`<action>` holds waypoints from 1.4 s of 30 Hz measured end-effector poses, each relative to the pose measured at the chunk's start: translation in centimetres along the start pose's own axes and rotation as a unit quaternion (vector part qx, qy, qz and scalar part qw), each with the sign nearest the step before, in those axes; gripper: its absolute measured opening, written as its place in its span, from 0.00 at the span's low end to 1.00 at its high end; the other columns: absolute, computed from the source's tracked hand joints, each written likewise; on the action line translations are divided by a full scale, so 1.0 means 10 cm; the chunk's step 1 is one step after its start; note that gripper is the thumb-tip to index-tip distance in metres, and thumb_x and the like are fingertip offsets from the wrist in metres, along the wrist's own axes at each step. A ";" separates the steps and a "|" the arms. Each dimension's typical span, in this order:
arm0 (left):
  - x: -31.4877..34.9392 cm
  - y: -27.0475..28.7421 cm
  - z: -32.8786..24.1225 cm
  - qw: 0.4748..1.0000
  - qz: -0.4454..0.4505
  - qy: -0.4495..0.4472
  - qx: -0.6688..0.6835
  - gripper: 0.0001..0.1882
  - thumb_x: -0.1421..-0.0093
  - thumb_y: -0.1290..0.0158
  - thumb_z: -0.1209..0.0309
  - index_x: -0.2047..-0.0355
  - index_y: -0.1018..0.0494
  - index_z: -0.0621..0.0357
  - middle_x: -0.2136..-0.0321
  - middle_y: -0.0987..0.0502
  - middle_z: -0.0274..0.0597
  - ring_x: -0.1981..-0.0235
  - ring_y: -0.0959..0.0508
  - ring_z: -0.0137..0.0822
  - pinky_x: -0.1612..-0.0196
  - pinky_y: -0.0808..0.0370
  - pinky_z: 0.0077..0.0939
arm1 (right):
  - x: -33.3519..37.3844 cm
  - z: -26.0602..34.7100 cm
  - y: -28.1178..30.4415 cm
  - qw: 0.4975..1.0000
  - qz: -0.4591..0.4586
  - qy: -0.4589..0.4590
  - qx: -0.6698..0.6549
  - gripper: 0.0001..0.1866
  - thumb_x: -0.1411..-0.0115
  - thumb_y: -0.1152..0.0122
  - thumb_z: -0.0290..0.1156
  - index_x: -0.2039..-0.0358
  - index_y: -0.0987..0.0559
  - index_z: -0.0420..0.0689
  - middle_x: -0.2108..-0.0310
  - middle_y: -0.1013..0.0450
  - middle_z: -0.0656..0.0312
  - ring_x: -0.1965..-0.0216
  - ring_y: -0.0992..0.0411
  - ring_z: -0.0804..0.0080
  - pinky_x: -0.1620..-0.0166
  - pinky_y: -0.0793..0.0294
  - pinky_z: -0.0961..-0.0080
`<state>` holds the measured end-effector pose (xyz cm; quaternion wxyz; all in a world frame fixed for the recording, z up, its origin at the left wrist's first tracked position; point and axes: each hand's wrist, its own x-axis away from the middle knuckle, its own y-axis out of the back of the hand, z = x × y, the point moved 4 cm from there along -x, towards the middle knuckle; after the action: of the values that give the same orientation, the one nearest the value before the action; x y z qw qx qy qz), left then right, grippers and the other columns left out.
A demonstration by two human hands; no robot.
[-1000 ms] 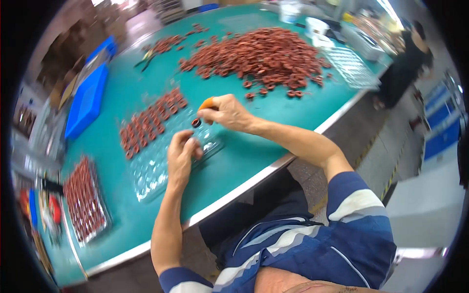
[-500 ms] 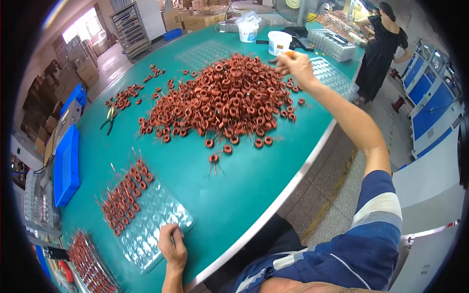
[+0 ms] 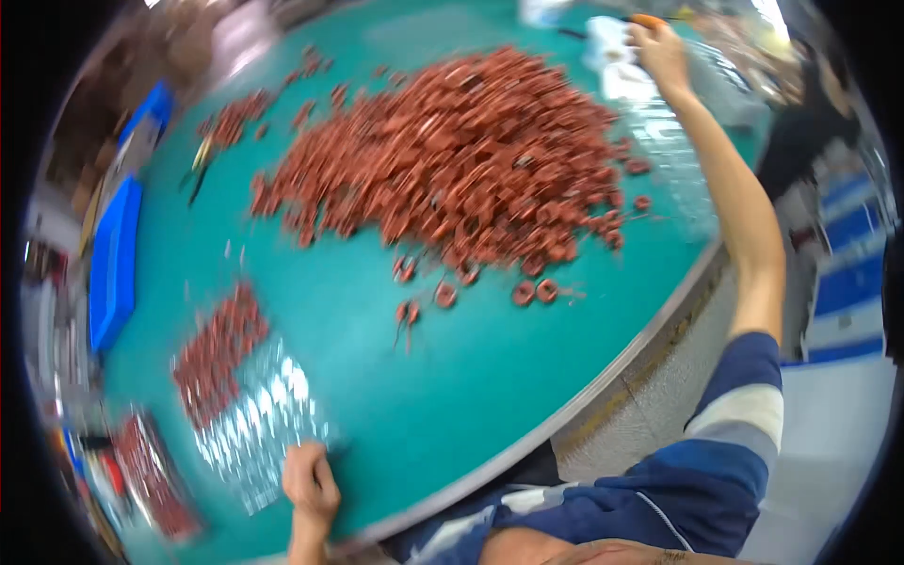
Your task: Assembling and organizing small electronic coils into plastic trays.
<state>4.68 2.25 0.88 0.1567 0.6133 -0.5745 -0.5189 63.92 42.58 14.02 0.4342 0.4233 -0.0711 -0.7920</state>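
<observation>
My right hand [image 3: 662, 58] is raised at the far right of the table, its fingers closed on an orange-handled tool [image 3: 648, 21] whose kind I cannot make out. Under and beside it is a blurred white tub [image 3: 607, 40]. At the near left, my left hand [image 3: 313, 482] rests curled at the corner of a clear plastic blister tray [image 3: 259, 443]; what its fingers hold, if anything, is hidden. Rows of red-brown wire-wound ring coils [image 3: 221, 353] fill the tray's far part. A big heap of the same coils [image 3: 461, 155] covers the middle of the green table [image 3: 452, 395].
Pliers [image 3: 199, 169] lie left of the heap, near a smaller group of coils [image 3: 235, 118]. Another filled tray [image 3: 155, 476] stands at the near left. Blue bins [image 3: 115, 264] line the left edge. Clear trays [image 3: 673, 155] lie at the right; a person in dark clothes [image 3: 810, 132] stands beyond.
The view has shifted and blurred. My right hand, with the orange-handled tool, has moved away from the heap's right edge, farther out over the tub. My left hand stays at the tray's corner.
</observation>
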 end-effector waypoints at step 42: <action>-0.26 0.07 0.50 0.916 -0.088 0.122 0.372 0.14 0.31 0.60 0.66 0.55 0.34 0.65 0.72 0.24 0.41 0.77 0.24 0.28 0.71 0.27 0.21 | 4.12 3.74 -1.80 0.911 0.239 0.144 -0.304 0.24 0.53 0.33 0.43 0.67 0.23 0.33 0.69 0.23 0.51 0.67 0.24 0.64 0.63 0.25 0.70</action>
<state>0.69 6.34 0.60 -0.0605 0.7341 -0.6459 -0.2006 14.33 13.27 3.90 0.7235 0.3506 0.1376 -0.5785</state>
